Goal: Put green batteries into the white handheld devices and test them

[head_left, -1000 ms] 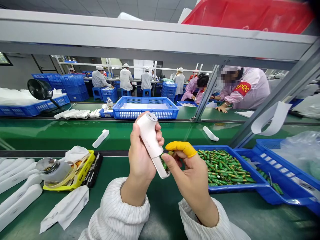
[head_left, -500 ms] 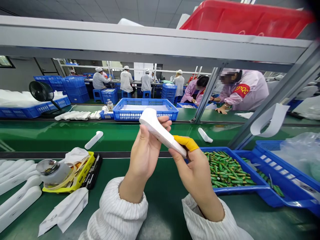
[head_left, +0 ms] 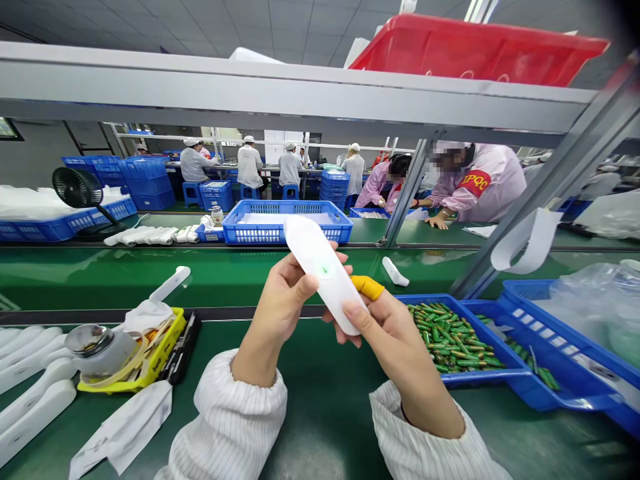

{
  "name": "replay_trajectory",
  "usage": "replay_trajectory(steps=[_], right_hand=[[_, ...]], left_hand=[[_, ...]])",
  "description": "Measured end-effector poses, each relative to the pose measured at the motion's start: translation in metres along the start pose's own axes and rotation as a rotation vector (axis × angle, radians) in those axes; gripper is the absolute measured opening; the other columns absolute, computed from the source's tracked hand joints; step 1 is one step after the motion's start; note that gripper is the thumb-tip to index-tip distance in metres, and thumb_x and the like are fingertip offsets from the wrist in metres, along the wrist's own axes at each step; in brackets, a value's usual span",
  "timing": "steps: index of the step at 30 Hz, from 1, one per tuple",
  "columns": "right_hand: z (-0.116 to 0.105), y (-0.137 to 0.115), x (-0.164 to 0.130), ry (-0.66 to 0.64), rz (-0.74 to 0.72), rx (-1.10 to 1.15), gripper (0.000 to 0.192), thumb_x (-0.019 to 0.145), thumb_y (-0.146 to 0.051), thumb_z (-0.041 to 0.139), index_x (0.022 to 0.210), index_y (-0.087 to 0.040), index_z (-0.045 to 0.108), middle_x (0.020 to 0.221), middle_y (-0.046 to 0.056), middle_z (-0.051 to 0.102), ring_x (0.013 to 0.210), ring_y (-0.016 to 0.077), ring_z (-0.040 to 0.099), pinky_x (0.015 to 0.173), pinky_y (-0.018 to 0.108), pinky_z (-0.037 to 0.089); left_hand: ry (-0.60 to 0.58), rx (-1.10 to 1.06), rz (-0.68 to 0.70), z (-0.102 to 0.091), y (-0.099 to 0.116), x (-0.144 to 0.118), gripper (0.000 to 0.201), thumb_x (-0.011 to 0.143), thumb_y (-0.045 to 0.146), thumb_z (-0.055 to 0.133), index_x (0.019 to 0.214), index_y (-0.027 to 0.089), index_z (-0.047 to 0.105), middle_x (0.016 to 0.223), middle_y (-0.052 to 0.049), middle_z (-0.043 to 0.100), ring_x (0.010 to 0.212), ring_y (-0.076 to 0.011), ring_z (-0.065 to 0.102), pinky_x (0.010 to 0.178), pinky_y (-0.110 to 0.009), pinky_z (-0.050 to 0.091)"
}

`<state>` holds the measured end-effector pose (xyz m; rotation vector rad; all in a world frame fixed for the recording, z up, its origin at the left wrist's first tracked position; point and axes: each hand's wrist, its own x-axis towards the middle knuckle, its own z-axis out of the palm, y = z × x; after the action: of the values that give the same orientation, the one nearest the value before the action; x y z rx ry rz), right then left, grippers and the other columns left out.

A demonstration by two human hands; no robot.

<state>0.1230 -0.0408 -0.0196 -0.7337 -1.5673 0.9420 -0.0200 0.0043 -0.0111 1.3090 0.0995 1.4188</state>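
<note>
Both of my hands hold one white, oblong handheld device [head_left: 323, 270] over the green bench, its smooth face turned up with a small green light lit on it. My left hand [head_left: 280, 303] grips its upper half from the left. My right hand [head_left: 387, 320], a yellow finger cot on the index finger, holds its lower end with the thumb pressed on the face. To the right stands a blue tray [head_left: 500, 380] full of green batteries [head_left: 450, 330].
A yellow tray [head_left: 165, 350] with a metal-lidded jar [head_left: 97, 347] and cloths sits at left, beside several white device shells [head_left: 35, 387]. Two white devices [head_left: 170, 283] lie on the green conveyor belt. Blue baskets [head_left: 285, 223], a fan [head_left: 77, 190] and other workers are beyond.
The device was upright with its battery compartment toward me; I have turned it over and tilted it so its smooth face is up, and a green light now shows.
</note>
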Motion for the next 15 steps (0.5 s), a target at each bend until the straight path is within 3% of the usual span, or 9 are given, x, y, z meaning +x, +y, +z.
replay_trajectory(steps=[3, 6, 9, 15], right_hand=[[-0.0004, -0.0045, -0.0034, -0.102, 0.055, 0.063, 0.035, 0.095, -0.046, 0.057, 0.113, -0.017, 0.056, 0.073, 0.001, 0.065, 0.052, 0.0090, 0.054, 0.047, 0.019, 0.042], [-0.0003, -0.0083, -0.0059, -0.144, 0.051, 0.014, 0.032, 0.096, -0.049, 0.053, 0.098, -0.017, 0.058, 0.070, 0.000, 0.059, 0.052, 0.0081, 0.051, 0.048, 0.019, 0.042], [-0.0007, -0.0093, -0.0066, -0.161, 0.015, -0.101, 0.035, 0.096, -0.051, 0.050, 0.090, -0.018, 0.057, 0.070, -0.001, 0.055, 0.055, 0.0091, 0.049, 0.048, 0.019, 0.040], [0.0011, -0.0054, -0.0046, -0.064, -0.140, -0.226, 0.037, 0.096, -0.053, 0.050, 0.091, -0.017, 0.060, 0.077, 0.001, 0.057, 0.066, 0.0120, 0.050, 0.056, 0.022, 0.040]], left_hand=[[-0.062, 0.000, 0.012, -0.0071, 0.0017, -0.0004, 0.052, 0.062, 0.054, 0.083, 0.098, 0.019, 0.069, 0.091, -0.005, 0.067, 0.081, -0.0183, 0.067, 0.065, -0.022, 0.057], [-0.083, 0.023, 0.101, -0.0097, 0.0003, -0.0015, 0.047, 0.064, 0.057, 0.081, 0.092, 0.020, 0.070, 0.087, -0.003, 0.064, 0.082, -0.0137, 0.063, 0.084, -0.024, 0.054], [-0.101, 0.025, 0.127, -0.0095, -0.0029, -0.0017, 0.045, 0.067, 0.058, 0.079, 0.092, 0.022, 0.070, 0.089, -0.003, 0.064, 0.087, -0.0146, 0.062, 0.098, -0.029, 0.049], [-0.116, 0.007, 0.105, -0.0092, -0.0078, 0.0009, 0.051, 0.069, 0.062, 0.075, 0.100, 0.022, 0.071, 0.091, -0.004, 0.067, 0.088, -0.0173, 0.064, 0.094, -0.032, 0.052]])
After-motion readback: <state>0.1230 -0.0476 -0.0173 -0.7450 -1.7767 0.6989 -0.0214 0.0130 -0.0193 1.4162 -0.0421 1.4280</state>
